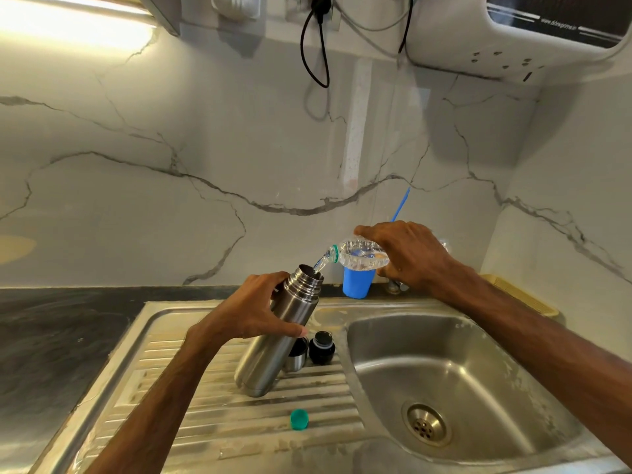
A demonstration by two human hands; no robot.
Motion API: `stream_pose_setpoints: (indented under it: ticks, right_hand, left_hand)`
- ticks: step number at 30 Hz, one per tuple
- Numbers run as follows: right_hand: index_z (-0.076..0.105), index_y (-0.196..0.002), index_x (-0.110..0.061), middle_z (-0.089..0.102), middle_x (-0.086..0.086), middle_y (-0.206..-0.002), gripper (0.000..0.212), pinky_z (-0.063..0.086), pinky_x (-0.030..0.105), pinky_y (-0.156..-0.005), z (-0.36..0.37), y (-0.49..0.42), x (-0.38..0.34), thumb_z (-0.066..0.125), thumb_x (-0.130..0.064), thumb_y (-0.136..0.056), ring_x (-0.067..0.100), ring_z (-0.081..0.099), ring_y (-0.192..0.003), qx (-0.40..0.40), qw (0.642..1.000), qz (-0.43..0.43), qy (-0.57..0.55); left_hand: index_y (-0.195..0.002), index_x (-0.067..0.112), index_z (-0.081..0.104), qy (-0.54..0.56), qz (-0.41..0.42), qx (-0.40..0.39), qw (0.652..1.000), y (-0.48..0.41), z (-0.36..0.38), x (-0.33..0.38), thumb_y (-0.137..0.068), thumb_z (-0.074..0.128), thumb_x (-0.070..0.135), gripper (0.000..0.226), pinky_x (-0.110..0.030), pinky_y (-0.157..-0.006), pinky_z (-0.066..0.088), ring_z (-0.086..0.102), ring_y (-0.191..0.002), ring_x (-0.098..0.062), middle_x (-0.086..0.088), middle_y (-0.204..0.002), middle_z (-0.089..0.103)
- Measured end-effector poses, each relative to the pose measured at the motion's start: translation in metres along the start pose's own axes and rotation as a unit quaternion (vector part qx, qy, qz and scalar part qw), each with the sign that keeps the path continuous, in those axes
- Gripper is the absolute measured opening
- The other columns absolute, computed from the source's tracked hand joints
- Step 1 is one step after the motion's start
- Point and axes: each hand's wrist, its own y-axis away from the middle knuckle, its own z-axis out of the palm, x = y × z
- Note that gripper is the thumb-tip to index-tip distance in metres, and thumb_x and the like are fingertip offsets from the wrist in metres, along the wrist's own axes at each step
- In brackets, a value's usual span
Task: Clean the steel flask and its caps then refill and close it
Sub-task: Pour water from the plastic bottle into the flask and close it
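The steel flask [273, 340] stands uncapped on the ribbed drainboard [239, 419], tilted a little to the right. My left hand [254, 311] grips its upper body. My right hand [403, 251] holds a clear plastic bottle [359, 256] tipped over on its side, and water runs from its mouth into the flask's opening. Just right of the flask's base stand the steel outer cap [297, 359], partly hidden by the flask, and the black inner stopper [321, 347]. The bottle's green cap [299, 419] lies on the drainboard nearer to me.
The sink basin [444, 381] with its drain lies to the right. A blue cup [357, 282] holding a blue stick stands behind the sink by the marble wall. A yellow rack [523, 295] sits at the far right. Dark counter [51, 336] spreads left. Cables hang above.
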Motion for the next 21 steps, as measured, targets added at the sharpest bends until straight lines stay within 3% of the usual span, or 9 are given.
stream_pose_setpoints:
  ticks: [21]
  right_hand:
    - [0.029, -0.156, -0.027, 0.049, 0.003, -0.151, 0.078, 0.038, 0.039, -0.110, -0.0040, -0.0030, -0.0003, 0.072, -0.038, -0.091, 0.023, 0.048, -0.134, -0.020, 1.000, 0.002, 0.009]
  left_hand:
    - [-0.126, 0.026, 0.055, -0.001, -0.002, -0.005, 1.000, -0.0009, -0.0012, -0.0021, -0.063, 0.091, 0.054, 0.078, -0.017, -0.085, 0.045, 0.057, -0.101, -0.005, 0.012, -0.113, 0.062]
